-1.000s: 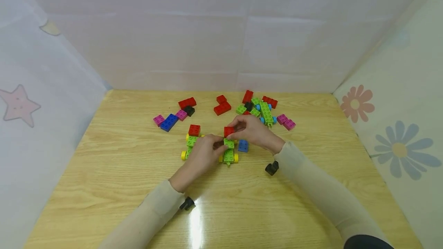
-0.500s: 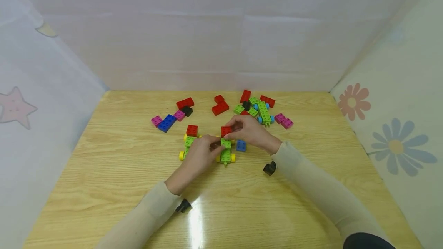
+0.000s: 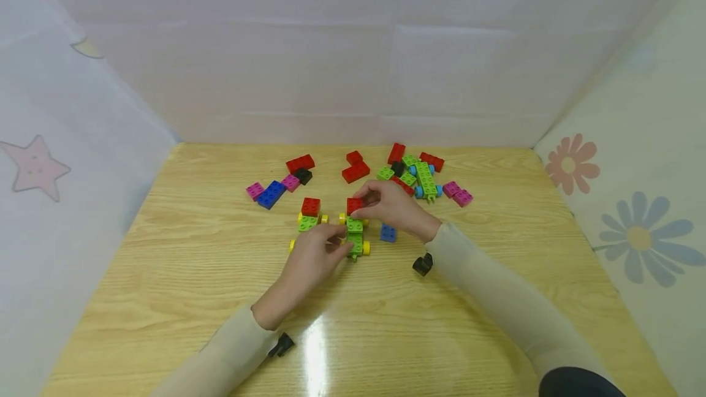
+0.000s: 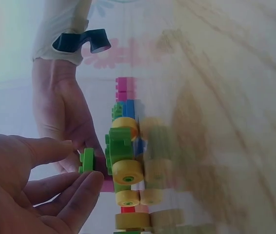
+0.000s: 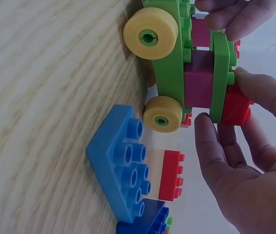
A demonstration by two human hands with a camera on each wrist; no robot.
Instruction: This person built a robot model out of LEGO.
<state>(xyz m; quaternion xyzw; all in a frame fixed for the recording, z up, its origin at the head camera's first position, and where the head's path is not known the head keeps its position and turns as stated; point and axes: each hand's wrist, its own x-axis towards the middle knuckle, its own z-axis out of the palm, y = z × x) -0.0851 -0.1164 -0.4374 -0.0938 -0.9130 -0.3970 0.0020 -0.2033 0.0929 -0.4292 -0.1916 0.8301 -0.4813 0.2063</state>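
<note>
My right hand (image 3: 390, 206) pinches a red brick (image 3: 355, 206) on the raised green brick (image 3: 355, 224) of a toy car. Its fingertips also reach the edge of that green brick in the right wrist view. Below it, a purple brick (image 5: 199, 79) sits on the green car base (image 5: 169, 73) with yellow wheels (image 5: 161, 114). My left hand (image 3: 315, 255) is beside the car, its fingers loosely bent near the green brick; it appears to grip nothing. A second yellow-wheeled car with a green brick (image 3: 307, 223) and red brick (image 3: 311, 207) is partly hidden behind the left hand.
A blue brick (image 3: 388, 233) lies right of the car. Farther back are red bricks (image 3: 355, 171), a long blue brick (image 3: 271, 195), pink bricks (image 3: 463, 198), a black brick (image 3: 303, 176) and a green car base with blue wheels (image 3: 425, 181).
The car under my right hand has shifted slightly left, along with that hand. My left hand has drawn back a little from the raised green brick, toward my body.
</note>
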